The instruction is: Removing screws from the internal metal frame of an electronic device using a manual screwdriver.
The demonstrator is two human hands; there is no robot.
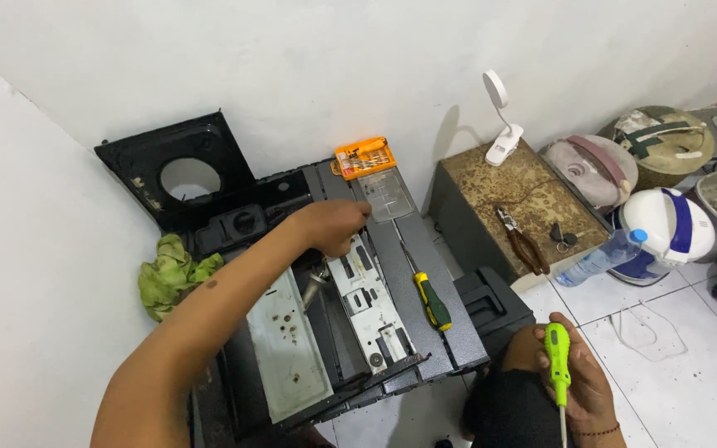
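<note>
My left hand (332,226) reaches into an opened dark metal appliance case (425,332) lying on the floor, fingers curled on something small at the top of a pale perforated metal plate (367,303); what it pinches is hidden. My right hand (578,382) rests low on my knee, closed around a bright green screwdriver (557,357) with its shaft pointing down. A second screwdriver with a green and yellow handle (431,300) lies on the case's flat side panel.
An orange bit set with a clear lid (364,156) sits at the case's far end. A black panel with a round hole (184,170) leans on the wall. Green rag (172,272) left. A rusty box (512,199) holds pliers (524,241) and a clip lamp (501,116). Rice cookers right.
</note>
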